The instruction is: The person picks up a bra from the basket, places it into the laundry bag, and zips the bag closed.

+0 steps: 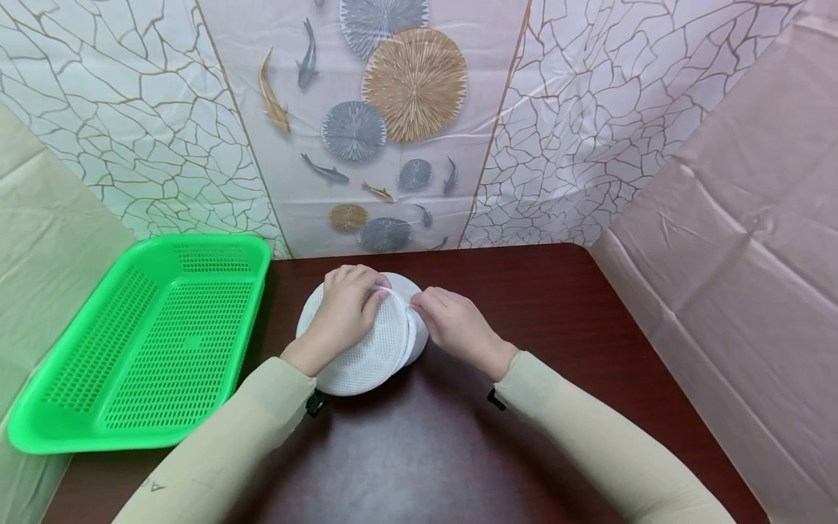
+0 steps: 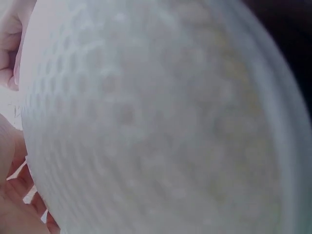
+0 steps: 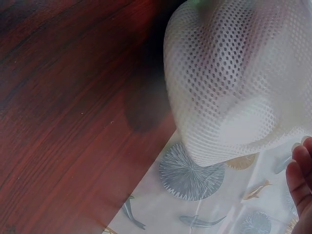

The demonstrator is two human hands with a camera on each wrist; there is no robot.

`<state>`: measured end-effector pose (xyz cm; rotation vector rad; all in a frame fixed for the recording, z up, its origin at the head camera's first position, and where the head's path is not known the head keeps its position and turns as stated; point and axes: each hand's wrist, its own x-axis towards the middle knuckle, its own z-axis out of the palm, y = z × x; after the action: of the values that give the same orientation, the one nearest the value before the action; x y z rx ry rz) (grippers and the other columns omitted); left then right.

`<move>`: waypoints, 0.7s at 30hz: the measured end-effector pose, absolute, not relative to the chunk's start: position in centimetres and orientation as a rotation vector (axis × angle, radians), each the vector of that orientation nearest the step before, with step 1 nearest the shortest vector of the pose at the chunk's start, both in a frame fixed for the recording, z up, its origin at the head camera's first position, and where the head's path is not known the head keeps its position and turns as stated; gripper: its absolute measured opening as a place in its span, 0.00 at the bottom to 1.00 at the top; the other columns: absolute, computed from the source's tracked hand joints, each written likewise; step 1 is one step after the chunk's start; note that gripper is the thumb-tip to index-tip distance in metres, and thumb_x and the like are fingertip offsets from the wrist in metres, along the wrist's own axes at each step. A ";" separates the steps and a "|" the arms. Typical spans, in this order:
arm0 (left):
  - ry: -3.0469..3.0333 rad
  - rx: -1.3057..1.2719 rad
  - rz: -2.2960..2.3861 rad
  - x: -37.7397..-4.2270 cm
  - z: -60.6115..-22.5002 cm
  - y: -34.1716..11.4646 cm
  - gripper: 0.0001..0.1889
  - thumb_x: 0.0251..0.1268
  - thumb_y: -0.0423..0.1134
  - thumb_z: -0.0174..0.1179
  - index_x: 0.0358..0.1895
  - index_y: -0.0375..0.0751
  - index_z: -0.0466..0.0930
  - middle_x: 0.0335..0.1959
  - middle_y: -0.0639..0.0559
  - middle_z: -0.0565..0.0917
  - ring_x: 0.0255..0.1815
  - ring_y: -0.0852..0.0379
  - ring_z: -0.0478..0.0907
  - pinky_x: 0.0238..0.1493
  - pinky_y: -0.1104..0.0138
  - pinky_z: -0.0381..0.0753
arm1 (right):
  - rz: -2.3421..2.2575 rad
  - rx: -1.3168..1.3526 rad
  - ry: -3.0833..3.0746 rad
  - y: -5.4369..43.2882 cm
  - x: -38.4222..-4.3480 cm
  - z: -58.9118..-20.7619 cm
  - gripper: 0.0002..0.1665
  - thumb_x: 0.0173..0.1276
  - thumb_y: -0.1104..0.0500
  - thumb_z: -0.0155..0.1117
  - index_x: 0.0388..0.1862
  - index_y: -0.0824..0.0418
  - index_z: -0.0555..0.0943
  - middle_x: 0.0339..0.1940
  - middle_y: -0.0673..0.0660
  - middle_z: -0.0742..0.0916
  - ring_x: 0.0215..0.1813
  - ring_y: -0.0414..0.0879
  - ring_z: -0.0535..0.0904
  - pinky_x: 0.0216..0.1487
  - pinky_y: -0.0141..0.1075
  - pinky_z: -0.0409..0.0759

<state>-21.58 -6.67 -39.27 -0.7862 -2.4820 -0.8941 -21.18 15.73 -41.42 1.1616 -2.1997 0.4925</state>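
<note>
A white mesh laundry bag (image 1: 360,364) with a round face and piped edges is held up over the dark table, tilted. My left hand (image 1: 342,311) grips its upper rim, thumb and fingers at the white edging. On the bag's right side, my right hand (image 1: 458,324) pinches the edge with its fingertips; the small part between them is hidden. The mesh (image 2: 131,117) fills most of the left wrist view, blurred by closeness. In the right wrist view the see-through mesh side (image 3: 219,83) bulges, and my right fingertips (image 3: 298,168) show at its lower edge.
A green plastic basket (image 1: 252,320) with slotted sides and floor stands on the left of the dark red wooden table (image 1: 543,437). Behind the table hangs a patterned sheet (image 1: 550,167), and plain beige cloth (image 1: 740,240) closes off the right side.
</note>
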 end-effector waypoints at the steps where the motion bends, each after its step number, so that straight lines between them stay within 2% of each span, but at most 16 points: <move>1: -2.482 -0.769 -0.906 -21.6 -39.2 -6.7 0.03 0.67 0.37 0.60 0.40 0.44 0.81 0.42 0.52 0.80 0.50 0.46 0.70 0.59 0.49 0.58 | 0.494 1.163 -2.197 15.7 -21.2 -41.4 0.03 0.73 0.64 0.54 0.41 0.61 0.76 0.31 0.51 0.79 0.34 0.45 0.76 0.35 0.36 0.77; 9: -2.487 -0.696 -0.963 -21.9 -39.3 -6.7 0.03 0.66 0.36 0.60 0.40 0.43 0.81 0.43 0.51 0.80 0.51 0.45 0.69 0.58 0.49 0.58 | 0.494 1.171 -2.196 15.9 -21.0 -41.6 0.02 0.72 0.63 0.55 0.41 0.61 0.75 0.30 0.51 0.78 0.33 0.45 0.75 0.34 0.36 0.76; 21: -2.505 -0.601 -1.056 -22.1 -39.0 -7.3 0.04 0.65 0.33 0.60 0.41 0.42 0.81 0.44 0.50 0.80 0.52 0.45 0.68 0.59 0.49 0.57 | 0.480 1.161 -2.232 15.9 -20.8 -41.8 0.06 0.75 0.60 0.51 0.41 0.60 0.75 0.29 0.50 0.76 0.32 0.44 0.73 0.34 0.34 0.74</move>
<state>-22.07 -7.25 -38.98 -0.6013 -2.5045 -1.0558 -20.83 15.94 -41.85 1.1608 -2.2321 0.4804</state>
